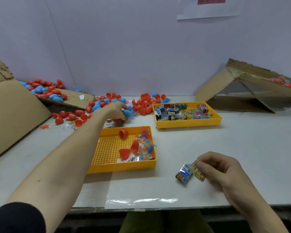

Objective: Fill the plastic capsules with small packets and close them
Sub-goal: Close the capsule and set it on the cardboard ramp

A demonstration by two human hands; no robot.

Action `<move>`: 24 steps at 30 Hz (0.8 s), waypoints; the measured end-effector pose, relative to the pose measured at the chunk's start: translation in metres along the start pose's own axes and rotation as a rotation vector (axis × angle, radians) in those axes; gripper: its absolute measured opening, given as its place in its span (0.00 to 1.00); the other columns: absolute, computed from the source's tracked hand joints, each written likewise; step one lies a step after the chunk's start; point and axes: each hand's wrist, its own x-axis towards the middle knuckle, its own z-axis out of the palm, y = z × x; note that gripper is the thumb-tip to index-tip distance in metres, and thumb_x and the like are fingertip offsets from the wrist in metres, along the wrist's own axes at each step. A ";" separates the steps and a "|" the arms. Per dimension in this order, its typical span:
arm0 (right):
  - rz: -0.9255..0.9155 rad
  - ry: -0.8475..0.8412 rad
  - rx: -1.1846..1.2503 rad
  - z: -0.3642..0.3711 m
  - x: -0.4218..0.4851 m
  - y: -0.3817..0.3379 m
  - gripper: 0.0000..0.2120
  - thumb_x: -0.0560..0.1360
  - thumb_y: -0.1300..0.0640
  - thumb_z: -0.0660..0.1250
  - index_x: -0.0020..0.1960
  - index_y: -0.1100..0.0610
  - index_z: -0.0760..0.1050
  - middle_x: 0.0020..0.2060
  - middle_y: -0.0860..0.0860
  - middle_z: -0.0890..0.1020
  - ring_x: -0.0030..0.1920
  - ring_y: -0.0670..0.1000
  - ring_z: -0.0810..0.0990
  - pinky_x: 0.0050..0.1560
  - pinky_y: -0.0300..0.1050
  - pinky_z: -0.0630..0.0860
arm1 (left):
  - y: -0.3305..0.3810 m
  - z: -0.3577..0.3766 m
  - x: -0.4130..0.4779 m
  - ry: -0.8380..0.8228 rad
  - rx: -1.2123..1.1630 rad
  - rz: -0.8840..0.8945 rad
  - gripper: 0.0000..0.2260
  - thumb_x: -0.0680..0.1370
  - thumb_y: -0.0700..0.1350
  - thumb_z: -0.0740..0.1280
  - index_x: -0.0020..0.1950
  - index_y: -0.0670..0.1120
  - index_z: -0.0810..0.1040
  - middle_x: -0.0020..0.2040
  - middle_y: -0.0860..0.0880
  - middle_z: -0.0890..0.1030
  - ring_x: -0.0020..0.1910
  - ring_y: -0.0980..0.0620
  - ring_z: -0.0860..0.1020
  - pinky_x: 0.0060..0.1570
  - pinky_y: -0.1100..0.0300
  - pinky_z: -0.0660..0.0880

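My left hand (115, 111) reaches far across the table and its fingers curl round a blue capsule half (128, 113), with a red capsule half (117, 121) just below it. Red and blue capsule halves (144, 102) lie heaped along the back of the table. My right hand (220, 169) is near the front edge and pinches a yellow packet (197, 170). A blue packet (184, 174) hangs next to it, touching the table. A yellow tray (188, 123) at the back right holds several small printed packets.
A perforated yellow tray (121, 168) in the middle holds red capsule halves and small colourful toys. Tilted cardboard boxes stand at the left (12, 115) and at the back right (245, 91), both with capsules. A white wall closes the back.
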 end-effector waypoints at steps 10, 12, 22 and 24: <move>-0.014 0.057 -0.012 0.007 -0.007 -0.012 0.10 0.66 0.48 0.72 0.40 0.54 0.83 0.31 0.52 0.80 0.31 0.48 0.70 0.32 0.32 0.68 | 0.005 -0.008 -0.028 0.118 -0.374 0.114 0.13 0.81 0.42 0.68 0.65 0.45 0.80 0.55 0.48 0.79 0.51 0.50 0.78 0.37 0.67 0.77; -0.014 0.058 -0.024 0.008 -0.006 -0.012 0.11 0.66 0.47 0.72 0.41 0.54 0.83 0.31 0.51 0.80 0.31 0.47 0.70 0.33 0.32 0.68 | 0.006 -0.012 -0.028 0.143 -0.428 0.125 0.11 0.81 0.43 0.67 0.63 0.46 0.80 0.54 0.49 0.79 0.48 0.53 0.79 0.33 0.68 0.78; -0.006 0.077 -0.091 0.005 -0.004 -0.005 0.17 0.64 0.43 0.72 0.45 0.54 0.83 0.31 0.51 0.80 0.30 0.46 0.72 0.31 0.31 0.69 | 0.002 0.002 -0.026 0.328 -0.389 0.092 0.18 0.86 0.46 0.54 0.75 0.44 0.69 0.74 0.44 0.71 0.72 0.46 0.70 0.67 0.54 0.68; 0.008 0.082 -0.096 0.004 -0.003 -0.002 0.18 0.64 0.43 0.72 0.46 0.55 0.83 0.31 0.51 0.80 0.30 0.45 0.72 0.30 0.32 0.69 | 0.006 0.002 -0.023 0.321 -0.327 0.159 0.16 0.85 0.48 0.59 0.69 0.45 0.75 0.68 0.45 0.77 0.66 0.48 0.75 0.66 0.51 0.73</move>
